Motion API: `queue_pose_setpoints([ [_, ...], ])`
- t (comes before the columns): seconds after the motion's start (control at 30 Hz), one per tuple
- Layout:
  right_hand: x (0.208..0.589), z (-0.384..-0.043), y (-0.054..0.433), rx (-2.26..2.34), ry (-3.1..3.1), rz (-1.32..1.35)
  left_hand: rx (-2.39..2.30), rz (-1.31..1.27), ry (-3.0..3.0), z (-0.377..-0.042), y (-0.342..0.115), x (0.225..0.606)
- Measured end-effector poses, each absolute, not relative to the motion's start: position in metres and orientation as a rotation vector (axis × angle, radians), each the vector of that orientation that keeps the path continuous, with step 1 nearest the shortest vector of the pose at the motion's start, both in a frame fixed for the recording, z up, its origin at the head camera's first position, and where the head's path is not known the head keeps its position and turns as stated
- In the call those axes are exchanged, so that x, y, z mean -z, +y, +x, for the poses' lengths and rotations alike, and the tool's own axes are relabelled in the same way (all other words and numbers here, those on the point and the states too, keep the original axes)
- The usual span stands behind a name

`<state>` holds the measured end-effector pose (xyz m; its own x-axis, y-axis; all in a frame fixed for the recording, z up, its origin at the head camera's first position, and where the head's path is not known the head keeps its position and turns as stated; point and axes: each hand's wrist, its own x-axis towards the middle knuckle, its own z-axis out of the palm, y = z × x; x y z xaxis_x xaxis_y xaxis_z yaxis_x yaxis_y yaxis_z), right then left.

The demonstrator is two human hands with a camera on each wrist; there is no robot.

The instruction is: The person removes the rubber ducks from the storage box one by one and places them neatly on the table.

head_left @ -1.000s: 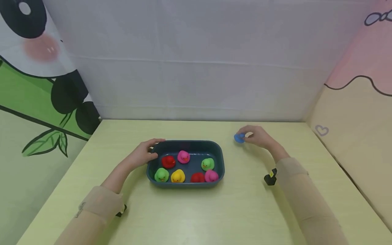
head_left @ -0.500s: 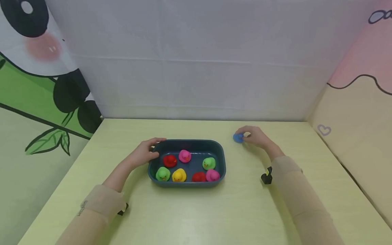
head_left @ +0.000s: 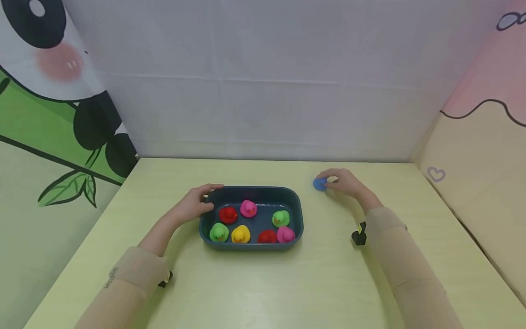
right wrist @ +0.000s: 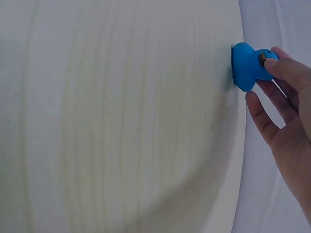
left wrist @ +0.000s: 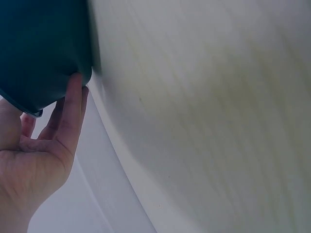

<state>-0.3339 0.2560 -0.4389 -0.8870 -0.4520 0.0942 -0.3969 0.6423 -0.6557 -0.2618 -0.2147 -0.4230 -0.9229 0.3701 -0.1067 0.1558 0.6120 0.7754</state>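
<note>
My left hand (head_left: 193, 204) grips the left end of a dark teal plastic tub (head_left: 250, 247), thumb at the rim and fingers along the outer wall. In the left wrist view, the fingers (left wrist: 73, 107) reach down the tub's outside. To the right of the tub, my right hand (head_left: 345, 183) pinches a blue rubber duck (right wrist: 245, 65) by its head. The duck's flat base is right at the tabletop. Inside the tub are green (head_left: 219, 232), yellow (head_left: 240, 234), red (head_left: 228, 214) and pink (head_left: 248, 208) rubber ducks, several in all.
The pale wood-look table (head_left: 255, 288) ends at a white cloth backdrop (head_left: 267, 119). Printed panels flank it, with a green cartoon (head_left: 45, 114) on the left and a pink and cream one (head_left: 485, 151) on the right. A small black device (head_left: 359, 234) hangs at the right wrist.
The right hand has shifted slightly left toward the tub with the blue duck between its fingers. The left hand keeps its place on the tub, and the head view has drifted a little.
</note>
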Motion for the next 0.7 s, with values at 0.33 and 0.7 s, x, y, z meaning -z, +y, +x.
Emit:
queue_pose_setpoints([
  [0.33,0.4412,-0.3364,0.2564,1.065,2.783,-0.655,-1.218,0.451,2.573,-0.2608,-0.2165,0.4214],
  [0.7,0.4347,-0.3305,0.2578,1.062,2.827,-0.653,-1.215,0.433,2.581,-0.2616,-0.2144,0.4227],
])
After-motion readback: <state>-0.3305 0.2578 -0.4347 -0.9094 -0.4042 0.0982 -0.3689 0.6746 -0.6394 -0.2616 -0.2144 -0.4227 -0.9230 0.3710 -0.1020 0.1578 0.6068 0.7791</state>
